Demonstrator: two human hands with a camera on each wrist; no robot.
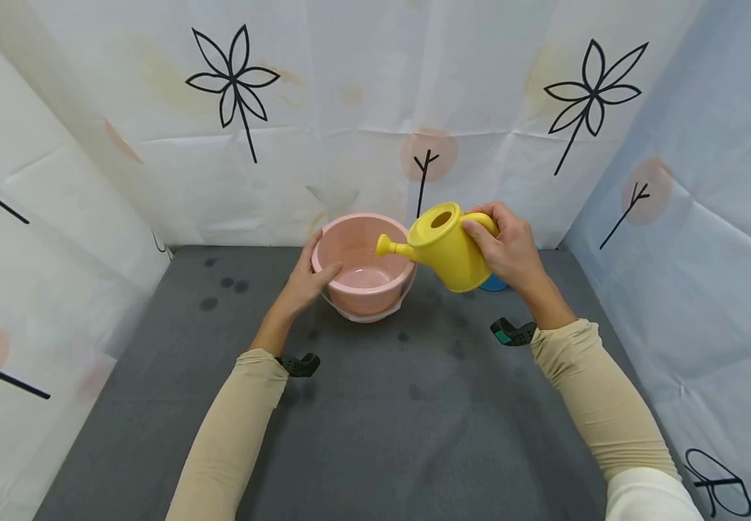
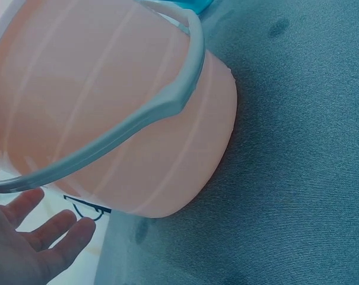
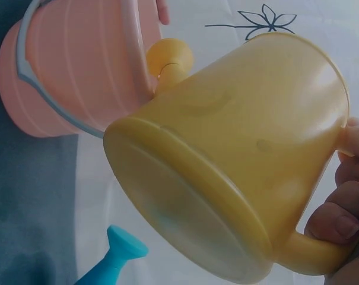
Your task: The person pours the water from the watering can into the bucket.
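Note:
A pink bucket [image 1: 365,289] with a pale handle [image 2: 188,77] hanging down its near side stands on the grey table near the back wall. My left hand [image 1: 307,278] rests on the bucket's left rim, thumb over the edge, and the left wrist view shows its other fingers [image 2: 63,234] spread along the side. In my right hand [image 1: 508,242] I grip a yellow watering can [image 1: 450,253] by its handle. The can hangs in the air, tilted left, with its spout head [image 1: 384,245] over the bucket's right side. No water stream shows.
A blue thing [image 1: 494,283] stands mostly hidden behind the yellow can; the right wrist view shows its blue spout [image 3: 123,246]. Dark wet spots [image 1: 209,304] dot the grey table [image 1: 375,434]. Patterned cloth walls [image 1: 349,87] enclose the back and sides.

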